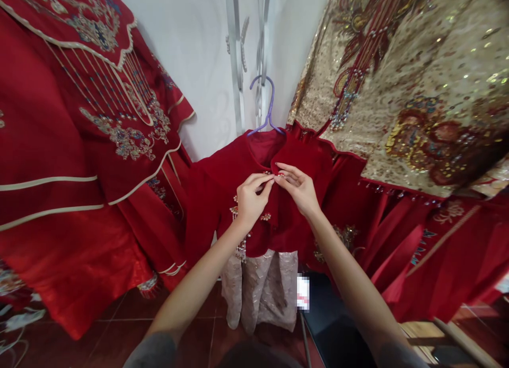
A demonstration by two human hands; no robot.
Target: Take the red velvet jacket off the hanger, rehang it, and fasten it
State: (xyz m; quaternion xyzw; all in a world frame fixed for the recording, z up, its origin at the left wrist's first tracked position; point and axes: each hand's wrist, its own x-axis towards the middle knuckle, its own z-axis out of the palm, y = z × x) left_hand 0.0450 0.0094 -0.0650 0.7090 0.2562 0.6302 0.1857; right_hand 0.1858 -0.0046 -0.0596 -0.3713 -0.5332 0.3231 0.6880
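Note:
A red jacket [207,193] hangs on a purple hanger [272,100] in front of me. Just below its neckline, my left hand [253,197] pinches the front edge. My right hand [300,190] pinches the opposite front edge, thumb and index fingertip meeting the left fingertips; its other fingers extend along the collar. Small beaded ornaments [265,217] line the jacket front, and a beaded tassel [241,250] dangles below my left wrist. Whatever small fastening lies between the fingertips is mostly covered. Pale shiny fabric [260,291] hangs below the jacket.
An embroidered red garment [91,119] hangs at the left, and a gold sequined garment [397,92] at the upper right. Behind the hanger stands a pale metal rack [237,55] against the wall. A dark flat surface [334,315] and wooden slats [425,333] are low at right.

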